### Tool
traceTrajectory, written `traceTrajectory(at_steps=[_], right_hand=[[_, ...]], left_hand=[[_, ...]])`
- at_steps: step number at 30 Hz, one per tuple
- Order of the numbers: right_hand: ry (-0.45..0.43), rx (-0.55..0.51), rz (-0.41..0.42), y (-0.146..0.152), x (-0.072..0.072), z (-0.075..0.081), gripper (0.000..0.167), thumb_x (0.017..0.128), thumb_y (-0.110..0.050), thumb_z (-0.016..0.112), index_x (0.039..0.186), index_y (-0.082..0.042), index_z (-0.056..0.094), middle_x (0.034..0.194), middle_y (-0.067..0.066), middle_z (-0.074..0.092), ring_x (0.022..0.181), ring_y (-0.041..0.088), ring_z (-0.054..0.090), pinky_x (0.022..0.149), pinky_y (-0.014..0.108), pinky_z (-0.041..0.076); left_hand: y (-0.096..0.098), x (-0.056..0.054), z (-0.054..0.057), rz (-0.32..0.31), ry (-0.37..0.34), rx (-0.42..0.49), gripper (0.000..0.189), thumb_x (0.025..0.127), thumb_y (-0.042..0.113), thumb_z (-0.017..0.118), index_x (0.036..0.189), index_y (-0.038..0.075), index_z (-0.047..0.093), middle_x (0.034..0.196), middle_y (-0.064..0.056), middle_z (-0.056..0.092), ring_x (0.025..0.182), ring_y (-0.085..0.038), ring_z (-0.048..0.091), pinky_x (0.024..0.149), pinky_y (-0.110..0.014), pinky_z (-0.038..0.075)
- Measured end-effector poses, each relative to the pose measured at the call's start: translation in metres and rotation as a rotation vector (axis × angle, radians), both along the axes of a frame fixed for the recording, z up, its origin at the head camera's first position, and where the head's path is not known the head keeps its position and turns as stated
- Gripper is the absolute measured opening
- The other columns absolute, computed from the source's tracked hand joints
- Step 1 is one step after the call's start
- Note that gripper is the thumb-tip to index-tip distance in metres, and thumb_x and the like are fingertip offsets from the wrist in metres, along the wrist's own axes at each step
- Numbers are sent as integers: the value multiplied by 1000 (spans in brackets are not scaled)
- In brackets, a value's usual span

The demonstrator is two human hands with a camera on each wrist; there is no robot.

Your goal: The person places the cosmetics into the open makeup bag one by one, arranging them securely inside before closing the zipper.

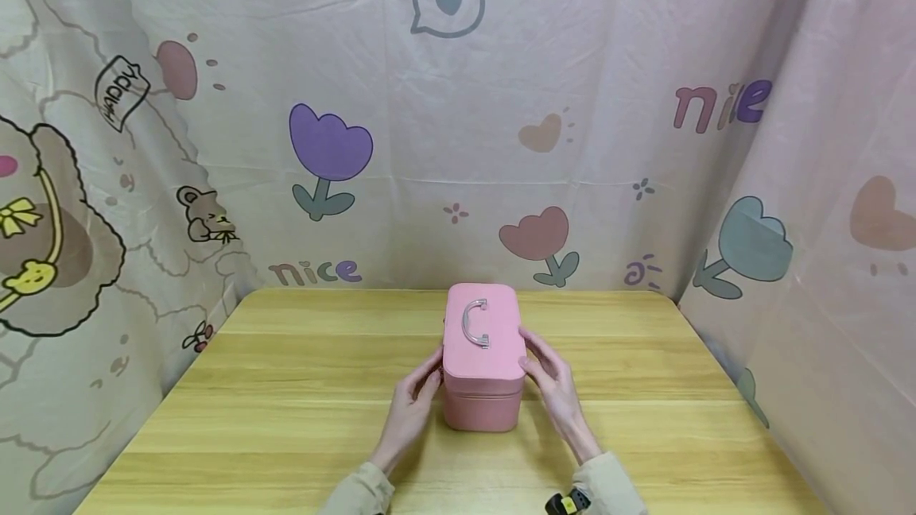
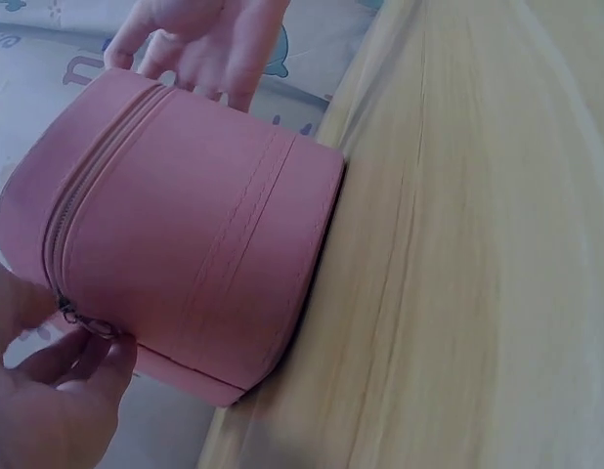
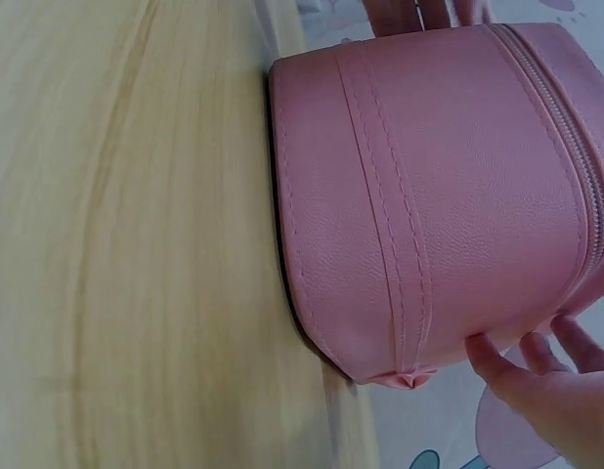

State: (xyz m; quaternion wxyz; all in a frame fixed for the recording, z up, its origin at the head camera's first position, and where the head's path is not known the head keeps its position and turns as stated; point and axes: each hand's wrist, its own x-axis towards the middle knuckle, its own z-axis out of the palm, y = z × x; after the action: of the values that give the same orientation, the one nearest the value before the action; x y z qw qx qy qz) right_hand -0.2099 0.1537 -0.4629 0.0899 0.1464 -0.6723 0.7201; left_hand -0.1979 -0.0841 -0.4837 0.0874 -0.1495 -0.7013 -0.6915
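Note:
A pink cosmetic case [image 1: 483, 408] with a silver carry handle [image 1: 474, 324] on its lid stands upright on the table, lid down. My left hand [image 1: 413, 408] is at its left side. In the left wrist view, its curled fingers pinch the metal zipper pull [image 2: 99, 326] at one end of the zipper [image 2: 63, 220]. My right hand [image 1: 556, 388] lies against the opposite side. Its fingertips [image 3: 486, 354] touch the case wall below the zipper, not wrapped round anything.
The wood-grain table [image 1: 300, 388] extends on both sides of the case. A patterned cloth [image 1: 444, 118] hangs behind the table and at its left and right. A dark device [image 1: 568, 501] sits at the right wrist.

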Motion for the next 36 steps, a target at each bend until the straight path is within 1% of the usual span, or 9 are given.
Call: traceTrajectory(at_steps=[5,8,12,15,17,22,28,33,36], right_hand=[[50,57,-37,-2,0,1,38,99,-6,56,133,13,56,156,27,40,134,-11,43,107,8,38],[50,88,-39,-2,1,1,38,98,-5,58,132,11,58,156,25,41,144,6,40,110,13,39],[52,128,-3,1,2,1,43,93,-2,64,135,6,57,160,23,36,152,34,28,117,40,40],[54,140,37,3,2,1,50,89,-1,69,137,3,56,162,21,32,153,39,23,117,57,35],[58,149,58,4,2,1,55,86,-1,73,138,1,56,163,21,30,153,39,22,117,60,34],[53,218,56,5,3,3,65,80,-5,81,140,-8,55,165,17,29,153,36,25,115,55,39],[50,248,49,6,3,2,70,78,-7,85,141,-13,54,165,18,27,154,41,22,116,64,35],[54,262,38,6,3,2,69,78,-8,85,140,-14,55,164,19,28,153,43,22,116,65,35],[54,268,31,7,3,2,68,78,-9,85,140,-14,56,164,19,28,153,43,22,115,63,37]], left_hand=[[1,-1,1,69,-22,-9,42,99,-5,54,140,-1,56,145,-19,56,134,-23,54,108,-31,49],[1,-2,2,93,-27,2,42,96,-7,57,138,0,59,142,-20,59,133,-30,54,105,-33,50],[0,-2,3,129,-42,3,40,94,-8,61,133,0,63,135,-19,64,126,-23,61,100,-28,54],[0,-2,4,166,-53,-14,39,92,-8,64,130,-1,65,129,-19,68,119,-18,66,97,-26,55],[-1,-3,5,184,-63,-19,38,91,-7,66,128,-2,66,126,-20,70,115,-19,69,95,-26,56],[-3,-3,6,216,-82,-26,34,89,-6,69,123,-3,68,117,-21,73,109,-25,73,91,-24,58],[-5,-2,7,256,-53,-93,24,88,-2,72,111,-3,73,105,-20,77,98,-28,76,86,-23,60],[-7,-2,9,273,-27,-150,20,87,1,74,107,0,76,101,-17,78,92,-23,76,83,-23,61],[-9,-2,10,252,-23,-162,19,87,2,74,106,0,77,101,-16,78,90,-19,75,81,-21,61]])
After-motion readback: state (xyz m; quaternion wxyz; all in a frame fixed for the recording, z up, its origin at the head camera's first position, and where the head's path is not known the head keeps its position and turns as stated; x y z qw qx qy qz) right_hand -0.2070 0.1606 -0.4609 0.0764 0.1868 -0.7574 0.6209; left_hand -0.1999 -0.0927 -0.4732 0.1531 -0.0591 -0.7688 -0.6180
